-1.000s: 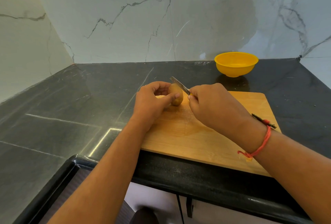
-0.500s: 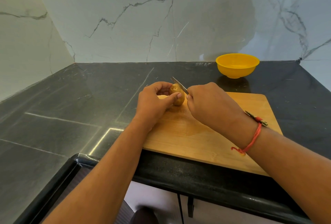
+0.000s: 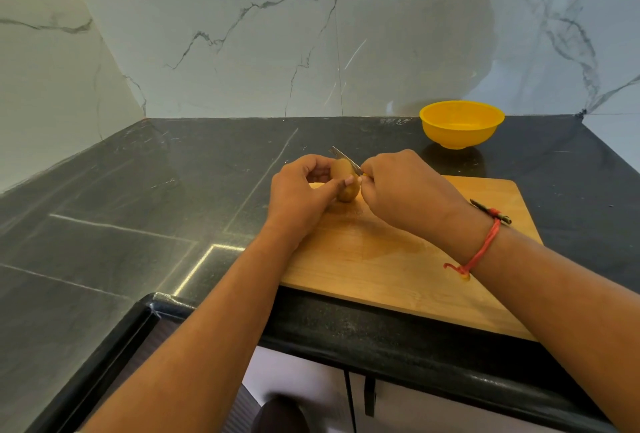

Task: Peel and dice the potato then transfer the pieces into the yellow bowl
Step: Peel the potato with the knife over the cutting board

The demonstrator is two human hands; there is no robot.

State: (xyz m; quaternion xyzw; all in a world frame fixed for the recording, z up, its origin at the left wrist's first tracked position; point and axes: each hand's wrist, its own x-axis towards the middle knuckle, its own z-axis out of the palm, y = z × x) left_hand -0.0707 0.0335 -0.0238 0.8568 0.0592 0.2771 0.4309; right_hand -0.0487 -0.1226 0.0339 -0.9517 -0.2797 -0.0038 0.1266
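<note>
Just above the frame's centre, the potato is standing roughly upright at the far left corner of the cutting board, its long axis running near-vertical. The left hand is pinching it from the left, fingers curled round it. The right hand, touching its right side, is gripping the knife, with the blade slanting up-left across the potato's top. The skin looks unpeeled. The yellow bowl is sitting on the desk at upper right, well apart.

Forearms outstretched, left hand and right hand close together, fingers of both curled inward.
</note>
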